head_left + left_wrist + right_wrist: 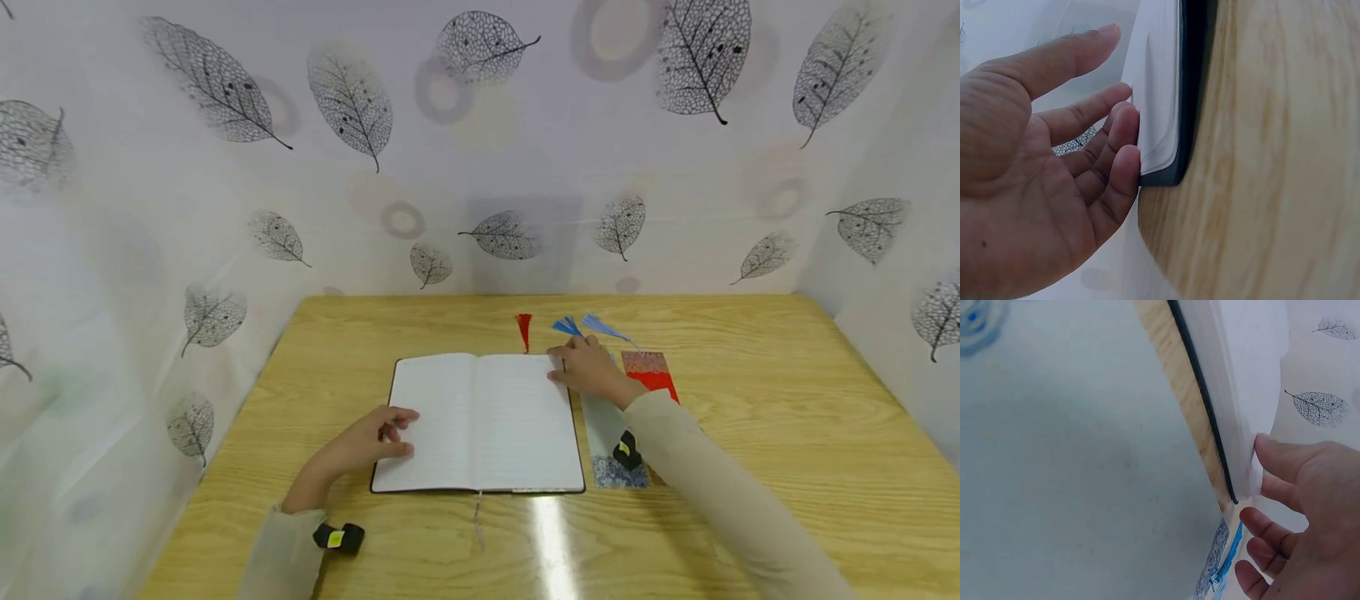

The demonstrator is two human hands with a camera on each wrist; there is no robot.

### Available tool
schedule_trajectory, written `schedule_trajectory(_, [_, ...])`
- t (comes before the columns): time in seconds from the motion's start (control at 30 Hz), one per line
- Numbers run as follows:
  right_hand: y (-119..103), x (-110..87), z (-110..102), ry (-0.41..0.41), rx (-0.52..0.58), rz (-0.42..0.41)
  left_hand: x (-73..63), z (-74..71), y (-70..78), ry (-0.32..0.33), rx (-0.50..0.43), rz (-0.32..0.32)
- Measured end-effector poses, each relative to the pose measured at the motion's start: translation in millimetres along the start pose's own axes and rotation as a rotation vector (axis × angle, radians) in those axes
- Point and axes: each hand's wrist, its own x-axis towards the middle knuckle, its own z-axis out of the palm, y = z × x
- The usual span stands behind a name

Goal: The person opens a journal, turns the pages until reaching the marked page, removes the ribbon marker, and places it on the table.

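An open notebook [435, 425] with blank-looking lined pages and a dark cover lies on the table. At its top right corner, my right hand [592, 368] pinches the page [1244, 381] between thumb and index finger, the other fingers loosely bent. My left hand [363, 442] rests by the left edge, relaxed fingertips [1125, 159] against the page edges and the thumb raised apart. A red tassel [524, 332] sticks out above the notebook, and a patterned strip [547, 491] shows at its bottom edge.
Right of the notebook lie a pale blue bookmark [618, 471] and a red one [651, 379], partly under my right arm. Blue tassels [567, 326] spread behind them. A ribbon [478, 521] hangs from the notebook's spine. Leaf-printed cloth [517, 167] walls the table [375, 333].
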Motion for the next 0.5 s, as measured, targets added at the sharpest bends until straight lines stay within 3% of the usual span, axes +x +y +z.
schedule_trajectory(0.27, [-4, -3.4, 3, 0.171, -0.031, -0.069, -0.7, -0.4, 0.0, -0.002, -0.001, -0.005])
schedule_trajectory(0.37, [-8, -4.2, 1, 0.147, 0.094, -0.062, -0.8, -0.6, 0.0, -0.001, -0.006, -0.006])
schedule_trajectory(0.5, [-13, -9.7, -4, 0.033, 0.341, -0.022, -1.5, -2.0, -0.5, 0.005, -0.007, -0.024])
